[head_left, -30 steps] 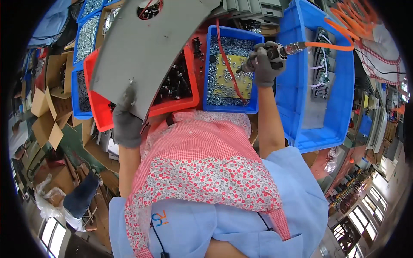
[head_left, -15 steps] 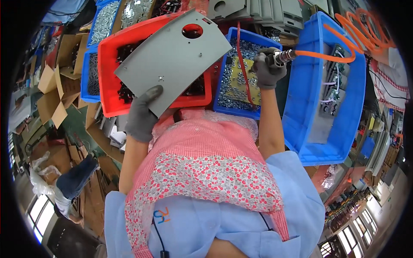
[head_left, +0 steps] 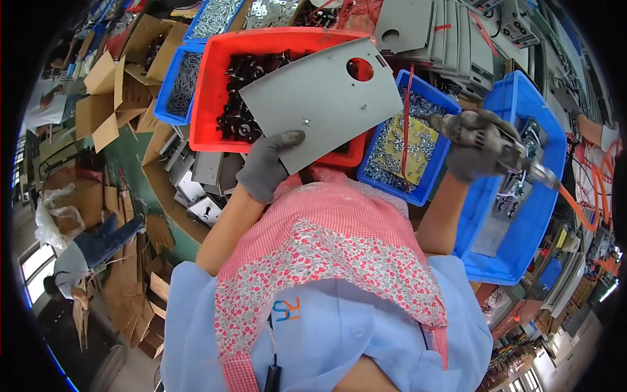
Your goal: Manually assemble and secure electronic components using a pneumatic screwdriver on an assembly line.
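Observation:
A flat grey metal plate (head_left: 320,104) with a round cut-out tilts over the red bin. My left hand (head_left: 269,164), in a grey glove, grips its lower left corner with the thumb on top. My gloved right hand (head_left: 475,157) is wrapped round a metal air tool (head_left: 480,134), whose tip points left toward the blue bin of nuts (head_left: 424,191). From the tool's rear an orange air hose (head_left: 581,208) runs off to the right. Black parts (head_left: 238,121) lie in the red bin (head_left: 208,98), partly hidden by the plate.
Blue bins of screws (head_left: 179,85) stand at the left. Stacked grey plates (head_left: 457,39) lie at the back. A large blue bin (head_left: 480,261) with circuit boards is on the right. Open cardboard boxes (head_left: 104,108) and a bending person (head_left: 88,251) are at far left.
My right hand has swung right and nearer with the air tool, now turned to point left. My left hand still holds the plate. The whole view has shifted.

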Available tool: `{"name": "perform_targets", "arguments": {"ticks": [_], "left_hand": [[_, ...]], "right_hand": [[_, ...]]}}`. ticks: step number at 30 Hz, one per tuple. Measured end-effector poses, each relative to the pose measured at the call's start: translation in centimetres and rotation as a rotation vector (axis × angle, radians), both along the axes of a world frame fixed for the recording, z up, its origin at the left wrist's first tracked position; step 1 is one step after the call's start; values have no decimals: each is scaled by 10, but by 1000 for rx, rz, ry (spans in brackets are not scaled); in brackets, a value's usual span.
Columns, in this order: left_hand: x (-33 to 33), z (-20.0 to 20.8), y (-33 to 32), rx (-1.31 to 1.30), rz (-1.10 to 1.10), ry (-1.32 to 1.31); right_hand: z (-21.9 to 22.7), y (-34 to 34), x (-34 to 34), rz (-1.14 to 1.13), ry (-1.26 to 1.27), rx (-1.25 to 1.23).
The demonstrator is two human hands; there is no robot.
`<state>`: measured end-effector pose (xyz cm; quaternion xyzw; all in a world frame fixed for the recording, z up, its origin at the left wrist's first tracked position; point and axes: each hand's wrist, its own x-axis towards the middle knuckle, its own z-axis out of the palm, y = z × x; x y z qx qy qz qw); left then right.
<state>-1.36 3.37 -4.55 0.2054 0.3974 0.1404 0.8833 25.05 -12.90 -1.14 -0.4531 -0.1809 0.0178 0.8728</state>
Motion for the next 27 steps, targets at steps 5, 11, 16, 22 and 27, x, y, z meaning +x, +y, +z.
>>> {"name": "perform_targets", "arguments": {"ticks": [5, 11, 16, 22, 27], "left_hand": [[8, 8, -11, 39, 21, 52], [9, 22, -23, 87, -40, 106], [2, 12, -27, 89, 51, 5], [-3, 22, -29, 38, 105, 37], [-16, 16, -29, 116, 147, 14]], "right_hand": [[48, 13, -48, 466, -145, 81], [58, 47, -98, 465, -181, 31], [49, 53, -103, 606, -210, 117], [65, 62, -130, 730, -41, 135], [52, 53, -114, 952, -92, 197]]}}
